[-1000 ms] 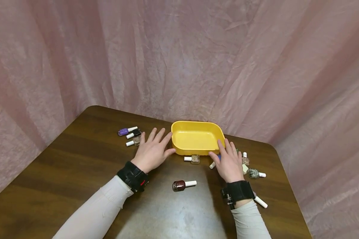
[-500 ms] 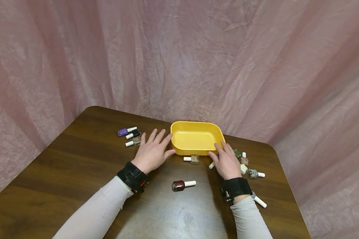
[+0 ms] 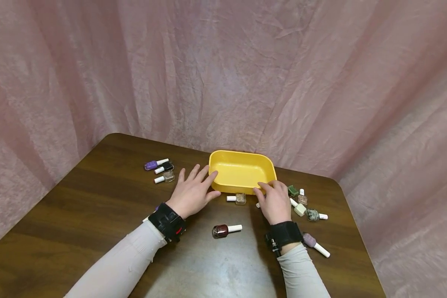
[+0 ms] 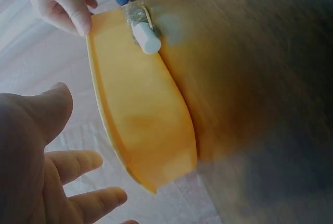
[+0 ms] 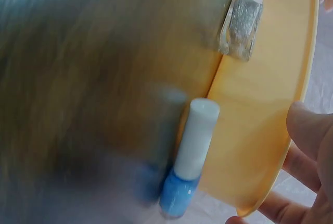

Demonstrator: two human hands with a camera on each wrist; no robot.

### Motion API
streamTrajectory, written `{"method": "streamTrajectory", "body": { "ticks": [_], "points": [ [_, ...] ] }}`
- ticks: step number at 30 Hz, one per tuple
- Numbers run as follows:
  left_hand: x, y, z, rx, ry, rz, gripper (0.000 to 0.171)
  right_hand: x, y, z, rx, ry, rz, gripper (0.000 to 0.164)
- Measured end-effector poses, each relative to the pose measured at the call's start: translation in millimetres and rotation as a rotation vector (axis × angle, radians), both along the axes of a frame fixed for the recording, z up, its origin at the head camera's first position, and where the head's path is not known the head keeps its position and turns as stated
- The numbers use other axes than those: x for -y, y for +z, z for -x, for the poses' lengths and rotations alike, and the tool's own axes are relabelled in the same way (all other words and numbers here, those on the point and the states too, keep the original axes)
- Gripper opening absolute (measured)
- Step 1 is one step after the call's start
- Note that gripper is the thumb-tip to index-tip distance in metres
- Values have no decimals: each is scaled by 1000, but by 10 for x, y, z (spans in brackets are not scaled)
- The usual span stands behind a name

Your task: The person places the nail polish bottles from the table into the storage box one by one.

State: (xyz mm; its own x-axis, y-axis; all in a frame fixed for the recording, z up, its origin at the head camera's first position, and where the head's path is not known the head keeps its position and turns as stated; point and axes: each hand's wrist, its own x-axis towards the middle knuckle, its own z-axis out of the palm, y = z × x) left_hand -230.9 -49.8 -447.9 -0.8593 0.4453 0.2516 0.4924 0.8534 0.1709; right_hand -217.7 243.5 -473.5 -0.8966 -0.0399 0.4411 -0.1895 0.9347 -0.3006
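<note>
A yellow plastic tub (image 3: 242, 189) stands near the table's far edge in the head view. My right hand (image 3: 275, 203) grips its front right corner, thumb outside the rim and fingers bent over it, as the right wrist view also shows. My left hand (image 3: 191, 192) is spread by the tub's left side; in the left wrist view its fingers lie apart from the wall. A glitter nail polish bottle (image 3: 240, 198) lies against the tub's front. A blue nail polish bottle (image 5: 179, 193) with a white cap lies by the right hand, mostly hidden in the head view.
A dark red nail polish bottle (image 3: 220, 231) lies mid-table. Purple (image 3: 151, 165), black (image 3: 167, 166) and clear glitter (image 3: 169, 176) bottles lie left. Green (image 3: 292, 191), cream (image 3: 300, 209), speckled grey (image 3: 313, 215) and lilac (image 3: 309, 239) bottles lie right. A pink curtain (image 3: 223, 74) hangs behind.
My right hand has moved left along the tub's rim, its fingers bending from spread to curled over it. The left hand has barely moved. The whole view has shifted slightly.
</note>
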Motion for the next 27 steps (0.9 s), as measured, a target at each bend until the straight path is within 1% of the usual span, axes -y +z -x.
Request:
{"method": "streamTrajectory", "body": {
  "ticks": [3, 7, 13, 18, 22, 27],
  "points": [
    [2, 5, 15, 5, -17, 10, 72, 80, -21, 2, -31, -11, 2, 35],
    [23, -6, 39, 24, -28, 30, 71, 186, -49, -11, -47, -23, 8, 34],
    [92, -19, 87, 55, -16, 71, 71, 339, -46, -39, -63, -23, 14, 33],
    [158, -34, 107, 72, -5, 92, 71, 441, -28, -45, -69, -24, 5, 32],
    [193, -64, 119, 58, -8, 98, 72, 515, -30, -38, -70, -40, -12, 31],
    [208, -92, 124, 41, -36, 100, 73, 590, -24, -31, -69, -60, -24, 31]
  ]
}}
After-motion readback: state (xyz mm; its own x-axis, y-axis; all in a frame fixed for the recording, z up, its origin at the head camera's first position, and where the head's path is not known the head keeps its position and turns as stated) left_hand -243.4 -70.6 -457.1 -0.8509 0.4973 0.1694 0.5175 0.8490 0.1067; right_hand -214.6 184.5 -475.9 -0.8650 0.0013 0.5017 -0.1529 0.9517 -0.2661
